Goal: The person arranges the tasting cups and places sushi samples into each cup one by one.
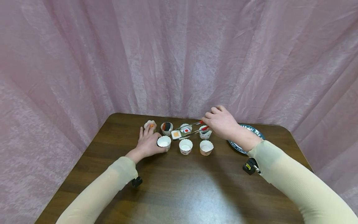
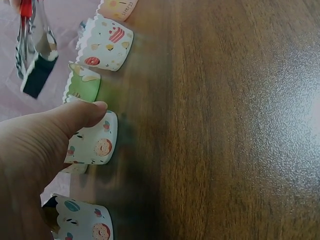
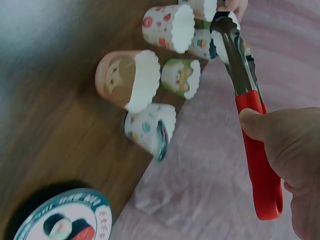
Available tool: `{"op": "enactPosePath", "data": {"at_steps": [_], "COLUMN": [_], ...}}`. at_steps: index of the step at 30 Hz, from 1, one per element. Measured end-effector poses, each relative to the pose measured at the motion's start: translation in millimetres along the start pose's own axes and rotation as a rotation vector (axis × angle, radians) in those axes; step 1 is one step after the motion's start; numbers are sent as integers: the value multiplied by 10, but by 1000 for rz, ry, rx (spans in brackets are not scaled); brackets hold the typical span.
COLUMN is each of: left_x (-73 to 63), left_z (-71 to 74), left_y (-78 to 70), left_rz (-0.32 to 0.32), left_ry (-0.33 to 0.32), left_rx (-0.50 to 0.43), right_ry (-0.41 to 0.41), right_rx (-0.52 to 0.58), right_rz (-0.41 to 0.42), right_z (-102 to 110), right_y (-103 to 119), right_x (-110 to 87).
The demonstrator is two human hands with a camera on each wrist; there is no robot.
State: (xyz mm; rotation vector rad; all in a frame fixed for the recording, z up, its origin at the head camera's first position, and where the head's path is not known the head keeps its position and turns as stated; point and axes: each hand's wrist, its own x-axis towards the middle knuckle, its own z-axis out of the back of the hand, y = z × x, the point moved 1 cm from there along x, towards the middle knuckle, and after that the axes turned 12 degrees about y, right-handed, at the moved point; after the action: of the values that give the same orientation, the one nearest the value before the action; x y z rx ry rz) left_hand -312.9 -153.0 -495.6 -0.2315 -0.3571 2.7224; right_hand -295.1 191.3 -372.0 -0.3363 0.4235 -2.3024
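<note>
My left hand (image 1: 147, 143) holds a white paper baking cup (image 1: 164, 141) at the left of the front row, thumb against its printed side (image 2: 95, 145). No food shows inside this cup. In my right hand (image 1: 222, 123) are metal tongs with red handles (image 3: 257, 150). Their tips pinch a toy-like sushi roll piece (image 1: 176, 134), white with a yellow-orange centre and a dark wrap. It hangs just right of the cup in the left hand, above the rows of cups. The left fingers partly cover a back cup (image 1: 150, 123) with something orange in it.
Two more front cups, a middle one (image 1: 185, 147) and a right one (image 1: 206, 147), stand without food. Behind them, cups hold sushi pieces, among them a dark and orange one (image 1: 167, 126). A round patterned plate (image 1: 258, 132) with sushi lies at the right. A pink curtain (image 1: 179, 62) hangs behind the table.
</note>
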Motion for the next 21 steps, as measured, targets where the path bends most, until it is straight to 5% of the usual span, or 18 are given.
{"op": "enactPosePath", "data": {"at_steps": [21], "left_x": [-44], "left_z": [74], "left_y": [-58], "left_rz": [33], "left_ry": [19], "left_rx": [-9], "right_ry": [-17], "right_rx": [-18], "right_rz": [49], "right_z": [-52], "right_y": [276], "right_x": [456]}}
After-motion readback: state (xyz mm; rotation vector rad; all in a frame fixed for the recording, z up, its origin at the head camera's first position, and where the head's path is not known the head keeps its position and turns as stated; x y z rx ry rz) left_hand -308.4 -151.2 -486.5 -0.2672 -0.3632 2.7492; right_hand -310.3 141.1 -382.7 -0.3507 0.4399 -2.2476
